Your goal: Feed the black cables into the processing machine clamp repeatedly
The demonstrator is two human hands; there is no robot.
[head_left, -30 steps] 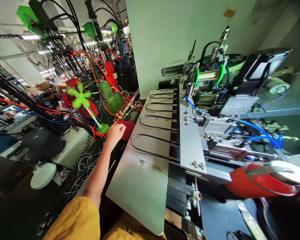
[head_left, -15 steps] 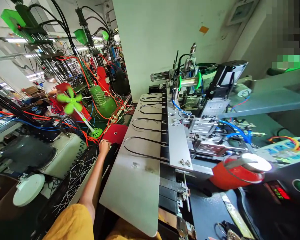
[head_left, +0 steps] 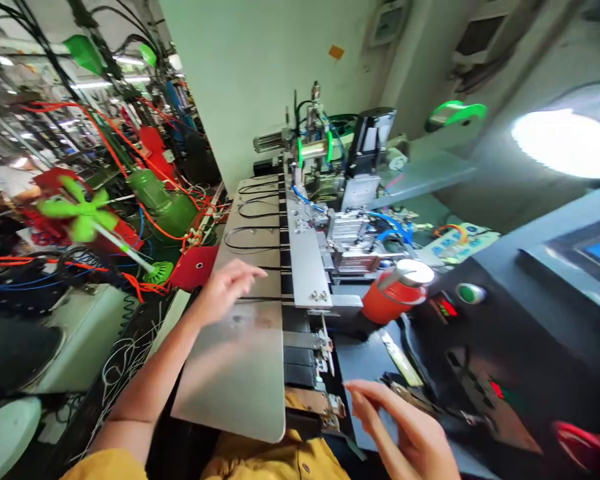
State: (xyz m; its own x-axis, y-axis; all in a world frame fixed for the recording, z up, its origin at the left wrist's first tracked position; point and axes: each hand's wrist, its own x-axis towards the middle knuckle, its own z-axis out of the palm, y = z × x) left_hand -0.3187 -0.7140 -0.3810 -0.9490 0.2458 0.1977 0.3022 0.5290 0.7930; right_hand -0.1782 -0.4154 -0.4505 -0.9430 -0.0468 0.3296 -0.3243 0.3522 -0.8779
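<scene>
My left hand (head_left: 233,287) hovers over the middle of a long metal plate (head_left: 240,387), beside a looped black cable (head_left: 253,238); its fingers are partly spread and nothing shows in them. More looped cables lie farther up the plate, their ends reaching into a dark rail. At the lower right, my right hand (head_left: 400,427) is raised near the machine's front end, thumb and fingertips brought close together. Whatever may be between those fingertips is too small to make out.
Right of the plate stand pneumatic cylinders (head_left: 353,230), a red container (head_left: 393,293) and a dark control panel (head_left: 470,320). A green fan (head_left: 85,217) and red box (head_left: 195,265) are on the left. Thin white wires lie beside my left arm.
My left hand has moved right, from beside the red box to over the plate. My right hand has come into view at the lower right. The camera has turned right.
</scene>
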